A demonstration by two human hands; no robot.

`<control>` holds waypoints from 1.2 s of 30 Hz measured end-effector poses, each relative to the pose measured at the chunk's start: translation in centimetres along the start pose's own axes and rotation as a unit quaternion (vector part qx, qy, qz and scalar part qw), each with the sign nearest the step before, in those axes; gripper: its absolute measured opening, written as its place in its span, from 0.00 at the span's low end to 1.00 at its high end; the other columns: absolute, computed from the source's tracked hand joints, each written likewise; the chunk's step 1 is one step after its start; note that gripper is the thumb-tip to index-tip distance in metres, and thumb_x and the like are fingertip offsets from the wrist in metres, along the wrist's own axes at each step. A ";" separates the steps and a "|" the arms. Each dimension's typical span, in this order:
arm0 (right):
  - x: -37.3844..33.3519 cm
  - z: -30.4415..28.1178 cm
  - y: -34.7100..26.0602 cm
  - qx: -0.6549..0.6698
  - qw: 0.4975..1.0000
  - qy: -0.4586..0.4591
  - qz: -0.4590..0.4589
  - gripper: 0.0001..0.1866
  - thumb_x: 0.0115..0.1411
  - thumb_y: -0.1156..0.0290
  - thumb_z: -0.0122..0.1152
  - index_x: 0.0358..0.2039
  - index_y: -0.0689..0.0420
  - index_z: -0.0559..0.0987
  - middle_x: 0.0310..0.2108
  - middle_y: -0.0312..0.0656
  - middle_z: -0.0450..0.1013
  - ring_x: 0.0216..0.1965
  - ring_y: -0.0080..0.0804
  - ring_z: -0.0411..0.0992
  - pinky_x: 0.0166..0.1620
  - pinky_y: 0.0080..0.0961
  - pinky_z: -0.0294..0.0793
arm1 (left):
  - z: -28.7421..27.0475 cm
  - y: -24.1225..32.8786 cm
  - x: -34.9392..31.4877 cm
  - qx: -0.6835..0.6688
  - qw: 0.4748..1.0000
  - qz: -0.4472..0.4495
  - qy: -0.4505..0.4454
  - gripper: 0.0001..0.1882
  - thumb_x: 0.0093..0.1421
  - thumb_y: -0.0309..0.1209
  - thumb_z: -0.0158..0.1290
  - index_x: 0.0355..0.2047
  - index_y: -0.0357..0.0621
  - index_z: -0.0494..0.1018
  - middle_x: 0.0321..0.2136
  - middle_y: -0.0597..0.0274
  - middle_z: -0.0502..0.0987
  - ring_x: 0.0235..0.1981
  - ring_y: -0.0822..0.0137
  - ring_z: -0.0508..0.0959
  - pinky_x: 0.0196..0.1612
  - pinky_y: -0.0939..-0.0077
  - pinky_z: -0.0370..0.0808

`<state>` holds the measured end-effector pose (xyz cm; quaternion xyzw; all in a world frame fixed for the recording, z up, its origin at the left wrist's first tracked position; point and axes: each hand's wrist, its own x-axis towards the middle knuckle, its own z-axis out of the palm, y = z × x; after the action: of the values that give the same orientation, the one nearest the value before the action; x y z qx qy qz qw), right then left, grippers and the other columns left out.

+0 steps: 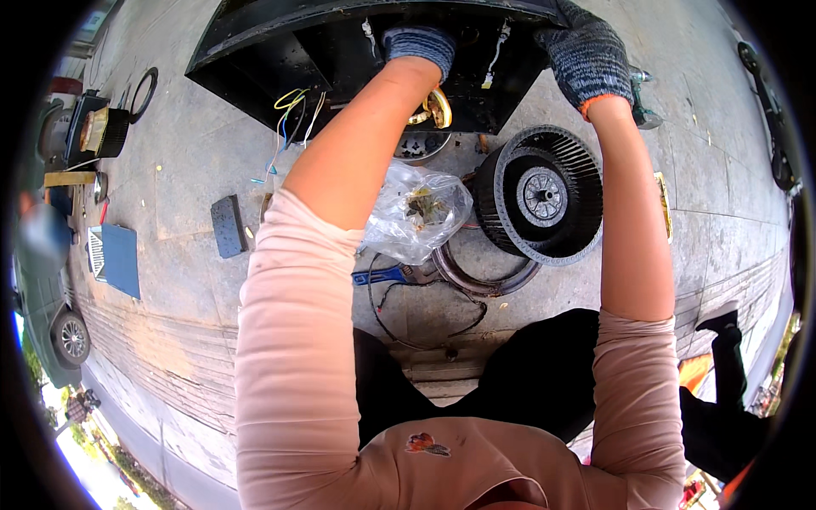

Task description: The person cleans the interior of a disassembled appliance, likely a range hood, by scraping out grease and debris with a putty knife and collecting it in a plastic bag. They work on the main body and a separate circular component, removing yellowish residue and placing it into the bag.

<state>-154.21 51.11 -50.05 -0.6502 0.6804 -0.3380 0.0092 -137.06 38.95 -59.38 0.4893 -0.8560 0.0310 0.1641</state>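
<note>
Right hand (588,59) on housing (246,81); left (419,47) inside

I see blue-grey flecked knit on the right glove (588,64), edged orange; pale pink shirt (501,446); black metal housing (280,72); black blower wheel (501,191), grey hub (534,184); blue-handled adjustable wrench (384,275).

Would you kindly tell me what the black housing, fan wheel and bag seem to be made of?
Black housing: probably painted sheet metal, going by its thin flat panels and dull sheen.
Fan wheel: plastic or coated metal; its dark, dull blades leave that open.
Bag: clear plastic film, thin, glossy and crinkled.
</note>
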 end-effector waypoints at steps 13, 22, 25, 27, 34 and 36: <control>-1.1 -0.3 -0.8 -0.097 0.994 0.053 -0.001 0.26 0.53 0.69 0.57 0.54 0.62 0.75 0.41 0.59 0.77 0.45 0.53 0.75 0.51 0.40 0.74 | -0.1 3.1 2.3 -0.188 0.963 0.109 0.160 0.15 0.65 0.39 0.46 0.44 0.43 0.74 0.43 0.47 0.77 0.45 0.51 0.76 0.48 0.58 0.71; -0.6 -0.4 -0.5 -0.022 0.999 0.038 0.013 0.18 0.56 0.70 0.52 0.47 0.57 0.79 0.38 0.58 0.77 0.43 0.55 0.75 0.47 0.42 0.75 | -2.7 0.3 -2.9 0.196 0.955 0.143 -0.171 0.20 0.67 0.37 0.42 0.58 0.54 0.69 0.57 0.52 0.71 0.55 0.51 0.74 0.54 0.59 0.73; -0.3 -0.1 -0.4 -0.021 0.999 0.023 0.020 0.18 0.57 0.67 0.54 0.48 0.57 0.78 0.40 0.58 0.76 0.44 0.55 0.74 0.48 0.42 0.74 | -4.4 -1.3 -4.7 0.214 0.941 0.138 -0.221 0.19 0.66 0.33 0.43 0.57 0.52 0.71 0.54 0.53 0.74 0.52 0.52 0.76 0.51 0.58 0.76; -0.4 0.8 0.0 -0.034 0.999 0.034 0.015 0.19 0.57 0.66 0.55 0.48 0.56 0.78 0.40 0.58 0.76 0.44 0.55 0.74 0.48 0.42 0.74 | -5.4 -2.6 -6.2 0.218 0.937 0.145 -0.229 0.19 0.65 0.30 0.44 0.55 0.51 0.72 0.52 0.54 0.76 0.51 0.53 0.78 0.49 0.57 0.77; -2.5 -3.6 -3.9 0.108 0.994 0.003 0.036 0.29 0.51 0.65 0.70 0.53 0.58 0.73 0.48 0.50 0.77 0.49 0.44 0.75 0.52 0.32 0.73 | -4.4 -5.4 -13.4 0.196 0.948 0.137 -0.209 0.29 0.62 0.23 0.44 0.64 0.58 0.64 0.59 0.57 0.69 0.57 0.54 0.71 0.59 0.62 0.70; -2.4 -4.6 -4.8 0.066 0.990 0.123 0.029 0.37 0.50 0.62 0.73 0.58 0.61 0.69 0.50 0.53 0.75 0.50 0.43 0.75 0.53 0.32 0.73 | -3.6 -6.8 -14.4 0.176 0.951 0.119 -0.223 0.30 0.62 0.22 0.44 0.64 0.58 0.63 0.59 0.56 0.68 0.58 0.53 0.71 0.60 0.61 0.70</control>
<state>-151.68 55.63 -45.27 -0.5815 0.6709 -0.4596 -0.0220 -123.68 48.12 -61.16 0.3994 -0.9037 0.0905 -0.1251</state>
